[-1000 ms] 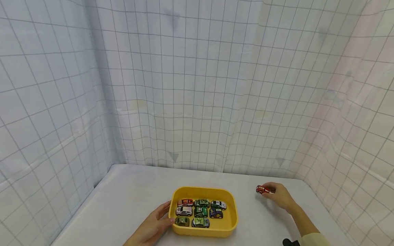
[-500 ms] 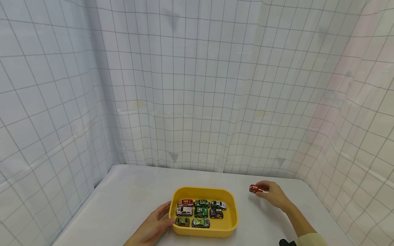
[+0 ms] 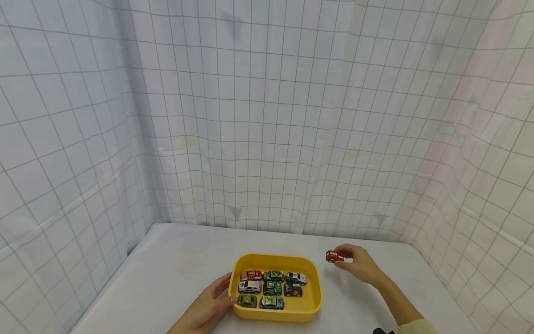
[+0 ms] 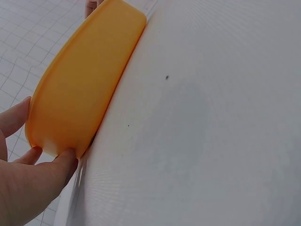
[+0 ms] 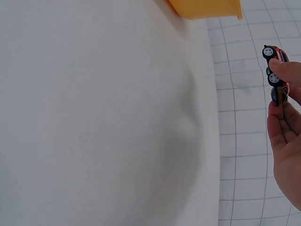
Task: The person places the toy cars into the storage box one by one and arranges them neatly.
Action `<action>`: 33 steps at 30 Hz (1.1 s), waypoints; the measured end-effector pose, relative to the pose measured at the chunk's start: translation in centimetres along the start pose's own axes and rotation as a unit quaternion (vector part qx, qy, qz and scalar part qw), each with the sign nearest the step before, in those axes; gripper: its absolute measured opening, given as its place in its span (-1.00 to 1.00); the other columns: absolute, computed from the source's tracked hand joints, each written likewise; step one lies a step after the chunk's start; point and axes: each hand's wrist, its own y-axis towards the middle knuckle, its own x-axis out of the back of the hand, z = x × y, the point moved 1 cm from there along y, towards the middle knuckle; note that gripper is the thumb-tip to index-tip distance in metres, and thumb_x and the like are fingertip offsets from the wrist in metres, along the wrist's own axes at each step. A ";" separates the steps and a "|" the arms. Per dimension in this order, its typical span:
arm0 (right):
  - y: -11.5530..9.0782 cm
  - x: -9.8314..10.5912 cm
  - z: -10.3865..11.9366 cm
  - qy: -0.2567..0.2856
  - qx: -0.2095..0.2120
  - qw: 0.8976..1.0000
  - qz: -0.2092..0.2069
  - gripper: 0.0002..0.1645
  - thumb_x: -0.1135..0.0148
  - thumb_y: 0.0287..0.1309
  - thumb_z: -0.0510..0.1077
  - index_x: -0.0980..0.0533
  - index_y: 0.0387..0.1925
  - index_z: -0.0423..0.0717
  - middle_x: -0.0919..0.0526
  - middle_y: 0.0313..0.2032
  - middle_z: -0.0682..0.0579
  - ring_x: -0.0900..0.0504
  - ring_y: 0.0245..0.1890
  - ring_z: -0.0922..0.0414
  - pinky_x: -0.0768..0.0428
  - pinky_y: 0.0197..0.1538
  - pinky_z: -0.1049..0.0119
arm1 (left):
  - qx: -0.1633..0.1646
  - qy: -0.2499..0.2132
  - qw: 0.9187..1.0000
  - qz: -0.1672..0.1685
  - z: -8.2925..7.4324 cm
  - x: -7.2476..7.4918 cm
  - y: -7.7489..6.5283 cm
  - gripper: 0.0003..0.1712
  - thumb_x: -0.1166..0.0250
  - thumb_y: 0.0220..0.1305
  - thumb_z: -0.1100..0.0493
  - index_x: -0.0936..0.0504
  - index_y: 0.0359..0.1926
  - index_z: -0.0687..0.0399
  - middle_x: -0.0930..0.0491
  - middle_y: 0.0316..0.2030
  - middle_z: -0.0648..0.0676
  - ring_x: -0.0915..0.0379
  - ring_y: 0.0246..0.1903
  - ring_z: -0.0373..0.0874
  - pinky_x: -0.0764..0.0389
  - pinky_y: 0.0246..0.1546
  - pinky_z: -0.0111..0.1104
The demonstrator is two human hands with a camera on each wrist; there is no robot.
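In the head view a yellow plastic tray [image 3: 306, 304] stands on the white table, with several small toy cars in rows inside it, among them a green one [image 3: 272, 288] and a white one [image 3: 250, 286]. My left hand [image 3: 208, 304] grips the tray's left end, its fingers spread along the outer wall [image 4: 70, 94]. Right of the tray, my right hand [image 3: 359, 265] pinches a red toy car [image 3: 332, 256] above the table. The right wrist view shows this car [image 5: 283, 55] between thumb and fingers; an extra wheel shows below it, and I cannot tell whether that is a second car.
A white cloth [image 3: 179, 260] covers the table. White curtains with a grid pattern [image 3: 267, 116] hang behind it and on both sides. Bare tray floor shows at the front right, beside the cars.
My right hand has moved left toward the tray with the red toy car in it. The left hand, the tray and the cars inside have stayed put.
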 end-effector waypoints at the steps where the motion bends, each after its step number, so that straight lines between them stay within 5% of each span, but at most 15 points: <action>1: 0.0 -0.1 0.4 0.001 0.003 1.000 0.003 -0.66 -0.50 0.22 -0.10 -0.66 -0.03 -0.15 -0.73 -0.08 0.07 -0.70 0.00 -0.08 -0.62 0.15 -0.16 | -0.001 0.002 1.000 0.001 0.0 0.0 0.0 0.07 -0.37 0.36 0.35 0.17 0.61 0.39 0.26 0.55 0.52 0.18 0.52 0.42 -0.29 0.41 0.02; 9: 0.4 -1.4 2.9 0.004 0.047 0.998 0.033 -0.69 -0.49 0.25 -0.09 -0.65 -0.04 -0.10 -0.71 -0.12 0.16 -0.70 -0.06 0.04 -0.62 0.11 -0.21 | -0.006 0.005 1.000 0.006 0.0 0.2 0.0 0.06 -0.36 0.37 0.35 0.18 0.61 0.39 0.27 0.55 0.53 0.22 0.52 0.43 -0.26 0.42 0.05; 18: 0.4 -3.7 5.5 0.004 0.081 0.992 0.093 -0.71 -0.47 0.24 -0.09 -0.63 -0.04 -0.04 -0.69 -0.16 0.27 -0.65 -0.13 0.21 -0.66 0.10 -0.05 | 0.001 0.010 1.000 -0.004 -0.1 0.0 0.1 0.08 -0.38 0.35 0.35 0.18 0.60 0.41 0.25 0.54 0.54 0.26 0.52 0.45 -0.28 0.41 0.05; 33: 0.1 -7.6 6.8 -0.005 0.120 0.981 0.155 -0.71 -0.51 0.05 -0.16 -0.65 -0.16 0.02 -0.65 -0.25 0.35 -0.61 -0.21 0.32 -0.69 -0.06 0.30 | -0.001 0.003 1.000 -0.002 0.0 0.0 0.1 0.08 -0.39 0.34 0.35 0.16 0.61 0.39 0.24 0.55 0.53 0.26 0.52 0.44 -0.31 0.40 0.03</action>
